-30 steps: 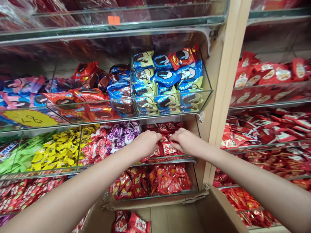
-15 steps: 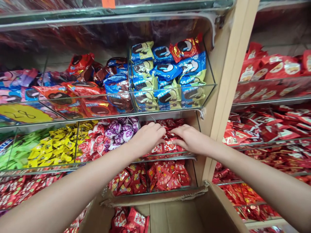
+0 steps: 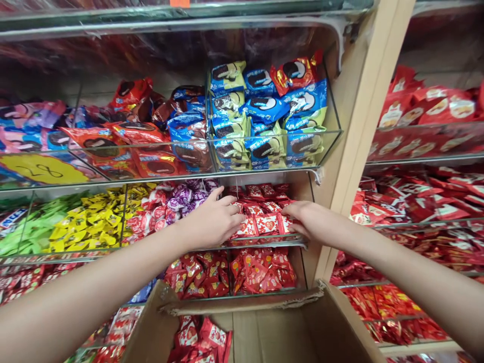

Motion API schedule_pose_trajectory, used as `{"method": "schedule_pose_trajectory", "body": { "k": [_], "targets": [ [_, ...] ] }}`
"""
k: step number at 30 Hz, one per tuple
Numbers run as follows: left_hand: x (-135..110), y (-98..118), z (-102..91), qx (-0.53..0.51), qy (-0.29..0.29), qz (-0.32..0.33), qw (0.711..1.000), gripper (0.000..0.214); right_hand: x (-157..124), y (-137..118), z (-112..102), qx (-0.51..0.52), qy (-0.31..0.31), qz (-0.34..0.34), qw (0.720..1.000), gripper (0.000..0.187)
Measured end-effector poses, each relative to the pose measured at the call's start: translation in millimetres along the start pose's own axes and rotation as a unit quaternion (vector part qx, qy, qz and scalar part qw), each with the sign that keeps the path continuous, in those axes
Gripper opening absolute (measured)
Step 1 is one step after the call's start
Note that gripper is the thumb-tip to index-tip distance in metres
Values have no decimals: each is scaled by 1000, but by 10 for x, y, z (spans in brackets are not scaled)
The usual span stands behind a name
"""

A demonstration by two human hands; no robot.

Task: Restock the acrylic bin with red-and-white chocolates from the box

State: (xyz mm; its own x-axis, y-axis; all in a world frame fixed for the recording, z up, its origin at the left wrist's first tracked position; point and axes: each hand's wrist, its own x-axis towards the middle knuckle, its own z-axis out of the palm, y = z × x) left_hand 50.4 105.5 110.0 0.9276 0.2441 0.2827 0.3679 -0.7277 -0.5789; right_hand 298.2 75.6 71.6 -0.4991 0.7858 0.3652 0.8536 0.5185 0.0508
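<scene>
Red-and-white candy packets [image 3: 267, 224] stand in a row at the front of a shelf compartment, with more red packets behind them. My left hand [image 3: 215, 219] is at the left end of this row, its fingers stretched out and apart and their tips at the leftmost packet. At the other end, my right hand [image 3: 315, 222] has its fingertips and thumb closed about the edge of the rightmost packet [image 3: 285, 224]. Below the hands is a cardboard box [image 3: 276, 335], with several similar red packets [image 3: 206, 340] in its left part.
Purple and red wrapped candies [image 3: 177, 201] lie left of the hands, then yellow packets [image 3: 88, 217]. Above is a glass shelf with blue cookie packets [image 3: 264, 108] behind a clear front panel. A wooden upright [image 3: 363, 111] stands at the right. Red packets [image 3: 262, 267] fill the shelf below.
My hands have moved apart and slightly down, the left one leftward with its fingers spreading. The front row of packets now shows between them. The view has shifted slightly.
</scene>
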Motion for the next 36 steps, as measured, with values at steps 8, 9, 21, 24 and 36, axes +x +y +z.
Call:
{"method": "schedule_pose_trajectory", "body": {
  "k": [8,9,21,24,36],
  "targets": [
    [-54,18,33,-21,-36,-1,999,25,-62,-94,-41,-7,28,6,1000,21],
    [-61,26,46,-23,-36,-3,999,26,-68,-108,-55,-6,38,7,999,21],
    [-369,133,-74,-91,36,-45,994,24,200,-142,-182,21,101,-7,995,23],
    [-618,371,-128,-146,65,-31,987,26,24,-420,-216,76,112,-4,991,20],
    [-684,578,-48,-108,69,-128,983,34,-295,-1031,87,173,54,-85,980,20]
  ]
}}
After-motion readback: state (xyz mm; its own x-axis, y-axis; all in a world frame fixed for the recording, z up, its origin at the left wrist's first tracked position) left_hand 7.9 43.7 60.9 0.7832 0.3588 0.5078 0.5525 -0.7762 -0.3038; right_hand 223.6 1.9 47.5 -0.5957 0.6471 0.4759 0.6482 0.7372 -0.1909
